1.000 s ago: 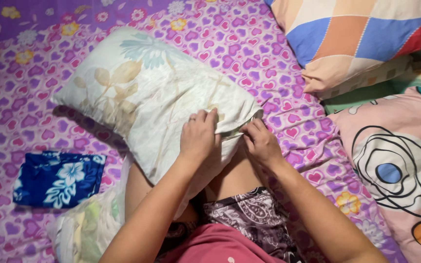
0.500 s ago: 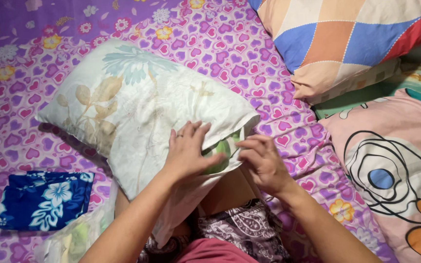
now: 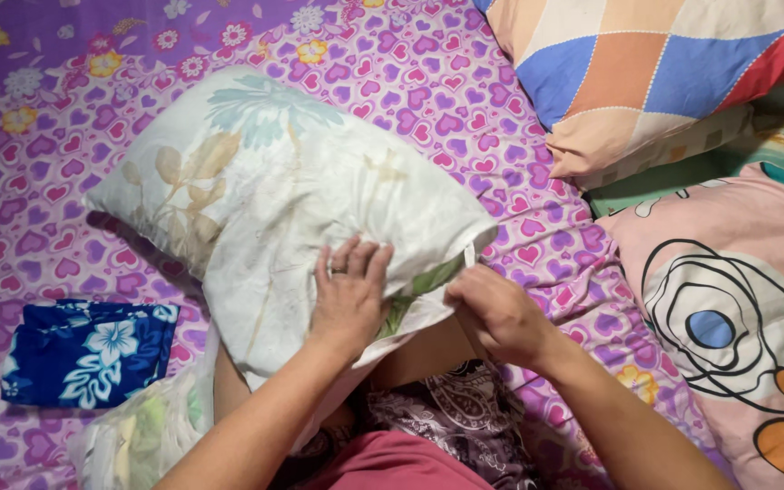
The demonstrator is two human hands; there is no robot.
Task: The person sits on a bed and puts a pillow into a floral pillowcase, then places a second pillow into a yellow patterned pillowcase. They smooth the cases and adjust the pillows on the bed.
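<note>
A pillow (image 3: 265,191) in a white case with pale leaf and flower prints lies across my lap on a purple heart-patterned bed sheet (image 3: 38,218). My left hand (image 3: 348,292) lies flat on the near end of the pillow, fingers spread, pressing the cloth down. My right hand (image 3: 494,313) pinches the open edge of the pillowcase at the pillow's near right corner. A green patch of the inner pillow shows in the gap between my hands.
A folded blue cloth with white flowers (image 3: 83,352) lies at the left. A pale bundled cloth (image 3: 138,436) sits by my left knee. A checked pillow (image 3: 646,73) and a pink pillow with round prints (image 3: 728,318) lie at the right.
My left hand has flattened and slid down over the pillow's end. My right hand has shifted lower along the case's open edge. The pillow has moved slightly.
</note>
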